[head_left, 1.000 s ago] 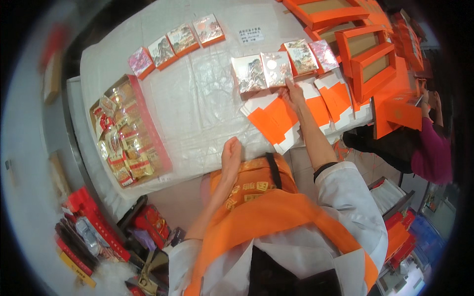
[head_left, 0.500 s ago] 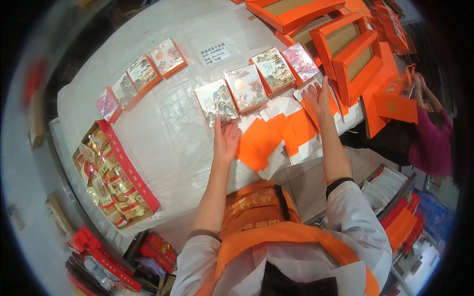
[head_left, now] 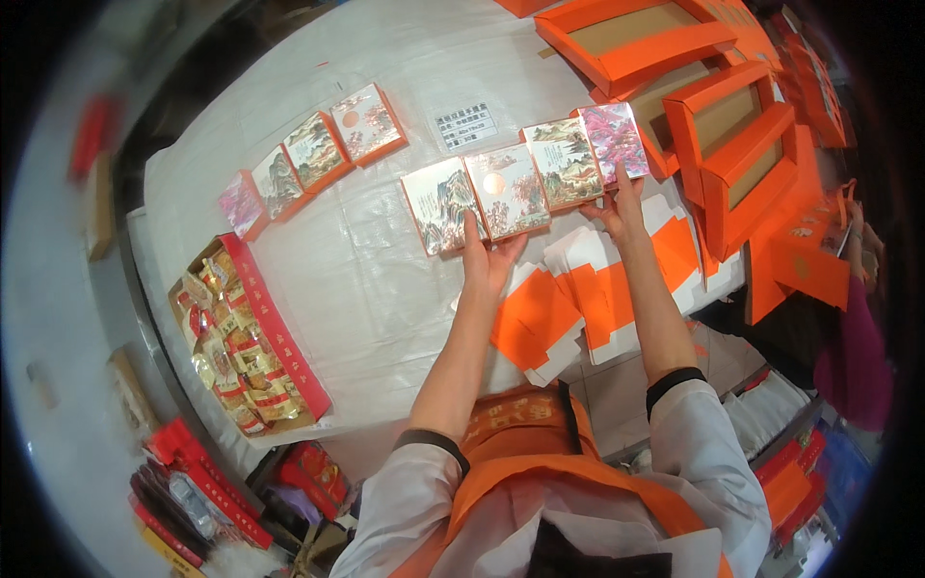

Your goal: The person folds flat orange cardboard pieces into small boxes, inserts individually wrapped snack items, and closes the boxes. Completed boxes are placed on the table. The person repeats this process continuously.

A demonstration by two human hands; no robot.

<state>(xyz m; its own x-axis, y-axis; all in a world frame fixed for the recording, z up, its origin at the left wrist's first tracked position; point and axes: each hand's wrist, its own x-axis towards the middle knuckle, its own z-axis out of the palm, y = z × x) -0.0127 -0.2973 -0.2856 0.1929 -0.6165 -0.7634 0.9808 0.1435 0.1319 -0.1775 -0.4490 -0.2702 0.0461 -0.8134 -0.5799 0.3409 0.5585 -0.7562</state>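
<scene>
Four-sided flat gift boxes with painted lids and orange sides stand edge to edge in a row before me. My left hand (head_left: 492, 258) grips the near edge of the mountain-picture box (head_left: 441, 204) and the adjoining sun-and-blossom box (head_left: 506, 191), one finger reaching onto a lid. My right hand (head_left: 620, 206) holds the row's other end, with a finger on the pink box (head_left: 614, 141) and the thumb by the near edge of the green landscape box (head_left: 561, 162). Fingers underneath are hidden. Orange-and-white flat card pieces (head_left: 540, 318) lie below my wrists.
A second row of similar boxes (head_left: 318, 152) stands at the far left. Near it is a red-edged carton (head_left: 279, 332) of wrapped packets. Orange window-frame boxes (head_left: 732, 144) crowd the right, where a co-worker's purple sleeve (head_left: 858, 356) shows. A printed label (head_left: 464, 125) lies on the sheeted table (head_left: 366, 279).
Both hands have come onto the near row of boxes, and my right hand has moved from above the card pieces to the pink box. The row now sits straighter and closer together.
</scene>
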